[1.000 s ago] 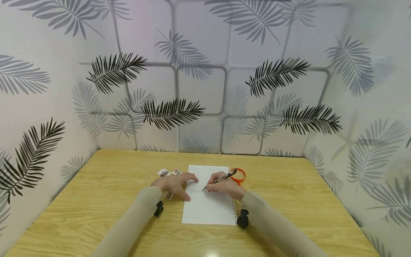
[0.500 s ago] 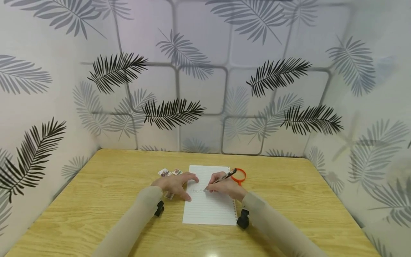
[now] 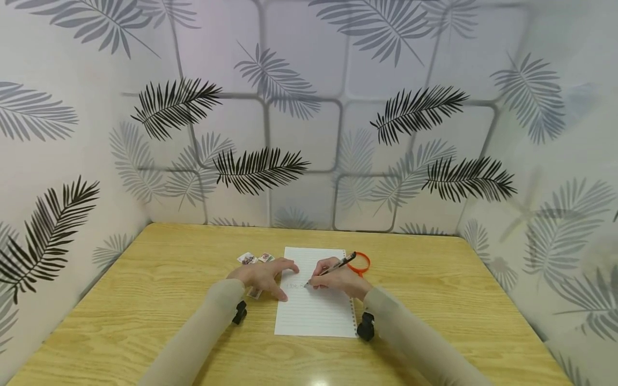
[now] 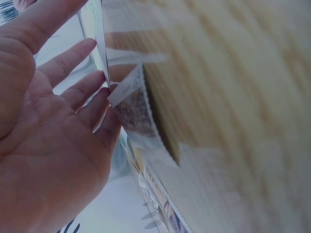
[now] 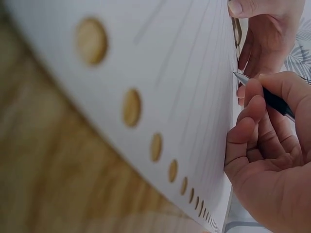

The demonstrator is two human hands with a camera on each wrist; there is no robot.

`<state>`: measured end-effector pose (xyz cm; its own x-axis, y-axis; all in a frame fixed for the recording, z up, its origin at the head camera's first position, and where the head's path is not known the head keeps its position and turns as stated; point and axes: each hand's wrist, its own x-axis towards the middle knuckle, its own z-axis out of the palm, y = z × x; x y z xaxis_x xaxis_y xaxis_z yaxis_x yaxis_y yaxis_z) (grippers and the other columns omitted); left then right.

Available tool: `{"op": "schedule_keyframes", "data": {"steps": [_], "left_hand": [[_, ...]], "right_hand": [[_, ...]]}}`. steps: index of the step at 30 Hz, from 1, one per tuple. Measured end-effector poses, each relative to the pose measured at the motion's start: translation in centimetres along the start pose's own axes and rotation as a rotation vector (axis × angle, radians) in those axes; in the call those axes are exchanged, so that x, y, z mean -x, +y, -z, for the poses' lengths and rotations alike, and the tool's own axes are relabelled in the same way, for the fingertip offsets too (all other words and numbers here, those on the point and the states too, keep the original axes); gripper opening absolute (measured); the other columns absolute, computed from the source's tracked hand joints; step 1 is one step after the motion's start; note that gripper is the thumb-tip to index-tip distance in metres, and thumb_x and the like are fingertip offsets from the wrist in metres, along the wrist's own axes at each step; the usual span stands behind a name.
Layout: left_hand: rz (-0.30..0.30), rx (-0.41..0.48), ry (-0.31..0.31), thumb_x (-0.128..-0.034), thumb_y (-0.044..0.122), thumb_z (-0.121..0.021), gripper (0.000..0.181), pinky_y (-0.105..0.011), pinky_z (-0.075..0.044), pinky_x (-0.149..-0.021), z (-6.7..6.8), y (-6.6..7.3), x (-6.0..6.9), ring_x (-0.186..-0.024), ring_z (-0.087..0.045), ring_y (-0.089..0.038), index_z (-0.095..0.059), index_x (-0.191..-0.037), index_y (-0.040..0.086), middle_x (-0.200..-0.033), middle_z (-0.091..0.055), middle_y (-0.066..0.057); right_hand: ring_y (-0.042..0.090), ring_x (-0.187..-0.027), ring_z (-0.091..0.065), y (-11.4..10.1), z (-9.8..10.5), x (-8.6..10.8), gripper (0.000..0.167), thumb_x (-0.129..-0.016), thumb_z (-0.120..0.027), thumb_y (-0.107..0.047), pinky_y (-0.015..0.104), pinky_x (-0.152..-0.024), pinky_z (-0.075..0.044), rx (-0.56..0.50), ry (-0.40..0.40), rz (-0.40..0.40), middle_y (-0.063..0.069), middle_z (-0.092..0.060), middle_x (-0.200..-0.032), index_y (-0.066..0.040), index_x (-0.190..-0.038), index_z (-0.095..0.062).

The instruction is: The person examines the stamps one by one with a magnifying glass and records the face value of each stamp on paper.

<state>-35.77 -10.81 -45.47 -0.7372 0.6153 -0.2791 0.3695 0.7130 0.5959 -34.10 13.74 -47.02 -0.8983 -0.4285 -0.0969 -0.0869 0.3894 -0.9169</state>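
Observation:
A lined white sheet (image 3: 314, 316) with punched holes down its right edge lies in front of the person, with faint handwriting on its upper half. The right hand (image 3: 338, 280) pinches a dark pen (image 3: 344, 261), its tip at the writing line. In the right wrist view the pen (image 5: 276, 101) sits between thumb and fingers, and the hand (image 5: 272, 160) rests on the paper. The left hand (image 3: 263, 276) spreads its fingers over the sheet's left edge. In the left wrist view this hand (image 4: 53, 126) has extended fingers beside a small stamp-like picture (image 4: 136, 109).
An orange-red magnifying glass (image 3: 369, 264) lies at the sheet's upper right, its handle partly hidden by the right hand. Small pictures (image 3: 247, 258) lie behind and under the left hand. A leaf-patterned wall (image 3: 304, 203) stands behind the wooden table (image 3: 159, 279).
The pen tip has shifted very slightly right and then back left along the writing line. The left hand has stayed in place.

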Motion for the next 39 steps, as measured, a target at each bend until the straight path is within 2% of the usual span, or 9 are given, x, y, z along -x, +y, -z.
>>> {"op": "schedule_keyframes", "data": {"steps": [11, 22, 31, 39], "left_hand": [[0.006, -0.009, -0.003, -0.0798, 0.030, -0.082, 0.071, -0.058, -0.021, -0.116, 0.13, 0.30, 0.07, -0.151, -0.015, -0.031, -0.047, -0.141, 0.028, -0.164, -0.017, -0.005], [0.012, -0.004, -0.001, -0.0801, 0.029, -0.082, 0.070, -0.059, -0.019, -0.117, 0.21, 0.58, 0.30, -0.152, -0.011, -0.031, -0.047, -0.141, 0.028, -0.164, -0.016, -0.004], [0.008, 0.022, -0.003, -0.0800, 0.027, -0.082, 0.069, -0.061, -0.021, -0.116, 0.08, 0.53, 0.44, -0.151, -0.014, -0.033, -0.048, -0.140, 0.026, -0.164, -0.016, -0.006], [0.011, 0.015, 0.008, -0.0797, 0.028, -0.082, 0.070, -0.060, -0.017, -0.117, -0.10, 0.34, 0.21, -0.152, -0.010, -0.031, -0.048, -0.141, 0.026, -0.164, -0.017, -0.006]], "right_hand": [[0.010, -0.064, -0.053, -0.03, 0.22, -0.05, 0.010, -0.083, -0.074, -0.011, 0.023, -0.060, -0.040, 0.025, 0.025, -0.007, -0.001, -0.069, -0.073, -0.008, -0.082, -0.064], [0.011, -0.065, -0.055, 0.27, 0.41, -0.06, 0.012, -0.083, -0.075, -0.010, 0.023, -0.061, -0.043, 0.013, 0.071, -0.039, 0.000, -0.069, -0.074, -0.005, -0.083, -0.065], [0.011, -0.063, -0.055, 0.46, 0.65, -0.05, 0.012, -0.083, -0.076, -0.012, 0.023, -0.059, -0.042, 0.013, 0.070, -0.085, -0.001, -0.069, -0.073, -0.007, -0.082, -0.065], [0.011, -0.063, -0.054, 0.46, 0.68, 0.18, 0.013, -0.082, -0.077, -0.012, 0.023, -0.060, -0.041, 0.003, 0.070, -0.072, -0.001, -0.069, -0.073, -0.006, -0.083, -0.065]]}}
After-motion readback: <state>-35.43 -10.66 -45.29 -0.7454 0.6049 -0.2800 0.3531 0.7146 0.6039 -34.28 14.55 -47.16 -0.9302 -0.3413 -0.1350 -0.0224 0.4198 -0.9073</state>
